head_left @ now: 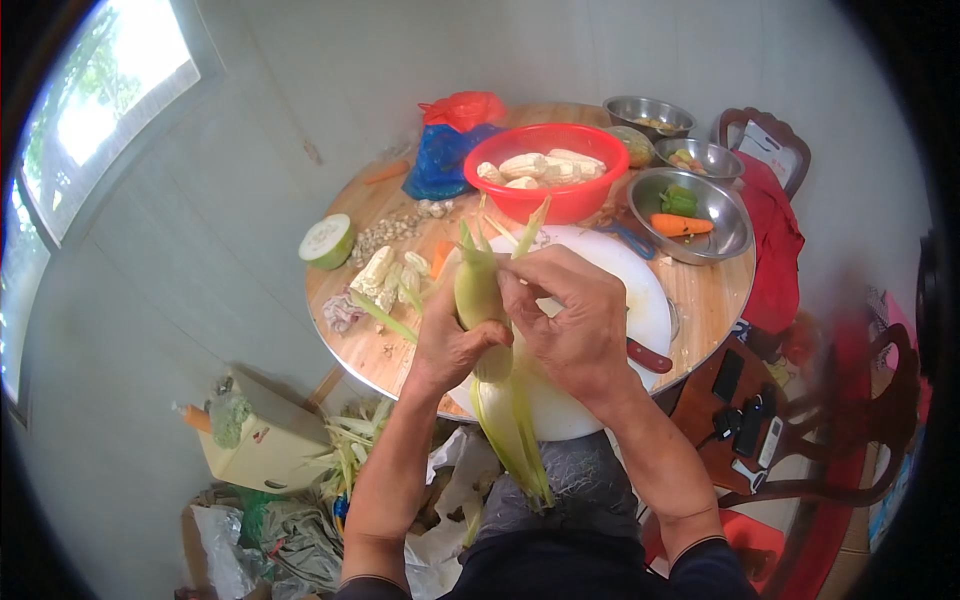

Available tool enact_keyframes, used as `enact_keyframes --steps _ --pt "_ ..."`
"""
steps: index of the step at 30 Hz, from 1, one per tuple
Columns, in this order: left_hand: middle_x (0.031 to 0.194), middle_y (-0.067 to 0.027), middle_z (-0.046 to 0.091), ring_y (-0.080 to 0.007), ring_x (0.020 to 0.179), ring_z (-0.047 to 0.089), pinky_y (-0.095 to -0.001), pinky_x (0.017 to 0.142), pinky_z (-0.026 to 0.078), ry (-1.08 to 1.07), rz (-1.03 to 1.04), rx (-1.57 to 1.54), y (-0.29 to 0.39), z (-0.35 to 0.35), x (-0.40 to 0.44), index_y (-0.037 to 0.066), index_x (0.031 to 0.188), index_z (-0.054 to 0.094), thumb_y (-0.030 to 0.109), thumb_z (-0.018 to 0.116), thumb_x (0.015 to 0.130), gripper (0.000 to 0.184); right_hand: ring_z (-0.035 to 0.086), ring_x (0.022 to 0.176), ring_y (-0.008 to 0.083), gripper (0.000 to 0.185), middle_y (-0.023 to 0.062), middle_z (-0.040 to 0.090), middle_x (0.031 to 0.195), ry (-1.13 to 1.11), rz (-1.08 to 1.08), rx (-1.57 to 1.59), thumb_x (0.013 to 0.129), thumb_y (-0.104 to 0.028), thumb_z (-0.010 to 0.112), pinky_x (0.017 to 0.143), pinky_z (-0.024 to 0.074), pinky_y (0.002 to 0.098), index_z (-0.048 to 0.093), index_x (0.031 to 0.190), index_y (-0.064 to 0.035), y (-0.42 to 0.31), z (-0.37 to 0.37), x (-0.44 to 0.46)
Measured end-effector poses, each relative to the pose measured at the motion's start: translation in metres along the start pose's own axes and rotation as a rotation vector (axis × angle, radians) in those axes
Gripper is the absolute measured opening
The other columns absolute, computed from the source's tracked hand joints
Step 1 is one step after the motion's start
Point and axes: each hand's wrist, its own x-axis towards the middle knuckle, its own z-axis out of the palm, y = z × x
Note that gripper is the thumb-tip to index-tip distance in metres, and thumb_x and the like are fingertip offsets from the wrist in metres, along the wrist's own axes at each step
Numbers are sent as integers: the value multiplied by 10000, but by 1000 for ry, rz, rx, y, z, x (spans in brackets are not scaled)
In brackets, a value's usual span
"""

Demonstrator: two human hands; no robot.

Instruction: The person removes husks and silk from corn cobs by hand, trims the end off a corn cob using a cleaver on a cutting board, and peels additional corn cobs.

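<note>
An ear of corn [478,290], partly wrapped in green husk, is held upright over the near part of a white round cutting board [645,290]. My left hand [440,340] is wrapped around the ear, thumb across its front. Loosened husk leaves [512,430] hang down below it toward my lap. Beside the ear's upper end, my right hand [575,315] has its thumb and forefinger pinched together at the husk; the exact piece between the fingertips is hard to see. A knife with a brown handle [649,356] lies at the board's right edge, mostly hidden by my right hand.
Husked corn fills a red basin [545,207] behind the board. Metal bowls, one holding a carrot [682,225] and a green pepper [679,201], stand right. Corn pieces [375,272] and a cut gourd [328,242] lie left. Below left is a cream bin [262,440].
</note>
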Motion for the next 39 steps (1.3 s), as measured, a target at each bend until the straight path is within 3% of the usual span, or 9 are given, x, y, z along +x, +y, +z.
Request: enact_keyframes --steps 4,7,13,16,22,27,31,33,39 --pt "1078 -18 622 -135 991 601 -310 866 503 -24 -76 -18 11 5 -1 27 1306 565 353 932 706 775 708 691 243 178 111 705 899 -7 17 -35 899 -158 714 640 546 336 737 1031 -40 0 -5 3" --pt "1069 -15 623 -132 986 599 -310 863 501 -12 9 73 7 5 -3 29 1308 565 336 936 699 777 701 663 248 198 106 697 876 -6 32 -121 875 -173 739 616 538 345 732 1035 -56 3 -8 4" --pt "1086 -24 637 -132 1013 591 -311 876 493 -41 -55 16 13 7 -2 27 1306 569 293 933 700 755 706 660 213 250 103 690 940 15 91 174 886 -194 761 618 543 312 722 1065 -23 -3 -12 4" --pt "1097 -32 643 -143 1021 595 -312 885 491 -53 -20 -41 19 16 -2 25 1316 569 297 924 714 750 708 712 172 232 87 685 969 -99 128 136 901 -151 760 645 551 283 718 1065 7 -4 -20 8" --pt "1101 -33 640 -157 1018 597 -320 895 491 -115 10 -22 10 13 -1 24 1343 560 314 917 729 768 693 829 121 145 50 681 948 -63 258 487 902 -33 736 687 558 258 728 1041 6 12 -15 5" --pt "1087 -32 639 -141 1020 593 -323 896 493 -52 -43 -3 10 12 -2 28 1307 575 344 929 714 759 716 796 204 121 111 685 948 51 -10 123 915 -52 710 657 580 312 721 1025 -1 1 -12 3" --pt "1094 -35 640 -134 1018 592 -323 894 495 -46 -107 17 11 13 -3 33 1286 583 335 937 707 743 714 773 243 102 120 685 935 37 -71 85 905 -74 711 625 572 339 718 993 -23 -3 -17 5" --pt "1119 -42 645 -141 1028 599 -326 898 501 -65 -44 21 9 17 -3 31 1278 583 292 933 718 710 710 737 239 99 96 679 891 24 -183 -79 878 -78 722 612 562 334 722 974 -53 -1 -22 6" --pt "1146 -50 652 -156 1056 604 -328 909 505 -77 -5 99 19 25 -1 19 1286 577 274 924 736 698 695 658 230 74 79 654 830 5 -119 -322 833 -48 729 595 562 334 692 896 -59 -18 -28 7"
